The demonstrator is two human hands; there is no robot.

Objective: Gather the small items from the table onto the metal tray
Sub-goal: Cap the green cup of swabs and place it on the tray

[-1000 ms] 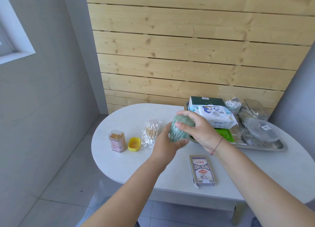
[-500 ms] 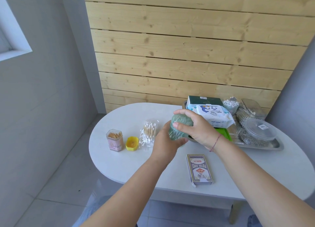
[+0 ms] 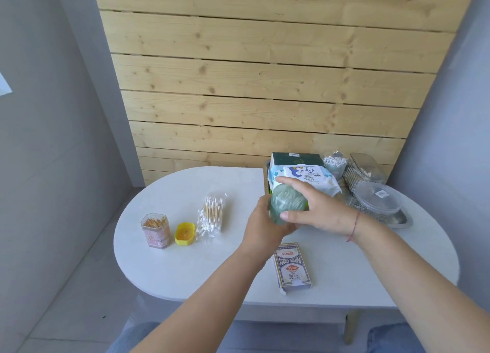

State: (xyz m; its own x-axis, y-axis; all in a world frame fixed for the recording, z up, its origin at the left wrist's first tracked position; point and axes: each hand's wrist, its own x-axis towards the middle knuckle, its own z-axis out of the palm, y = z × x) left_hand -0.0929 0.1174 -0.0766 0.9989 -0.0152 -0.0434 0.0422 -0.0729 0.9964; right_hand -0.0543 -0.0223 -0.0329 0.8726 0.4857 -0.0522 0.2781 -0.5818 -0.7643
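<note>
Little has shifted: you keep both hands on the green jar [image 3: 287, 203], left hand [image 3: 265, 226] cupped beneath, right hand [image 3: 318, 209] fingers spread over its lid, beside the metal tray [image 3: 397, 220]. Light, smooth plastic (likely slippery); grip its sides.

Pale pine plank wall panel [image 3: 265, 87] with horizontal boards and dark knots, behind the table's far edge. Plain grey painted walls [image 3: 53, 113] either side of it. White window ledge corner [image 3: 4, 87] at far left. Light grey floor tiles [image 3: 66, 313] below. Light wooden table leg [image 3: 351, 326] under the near right edge.
</note>
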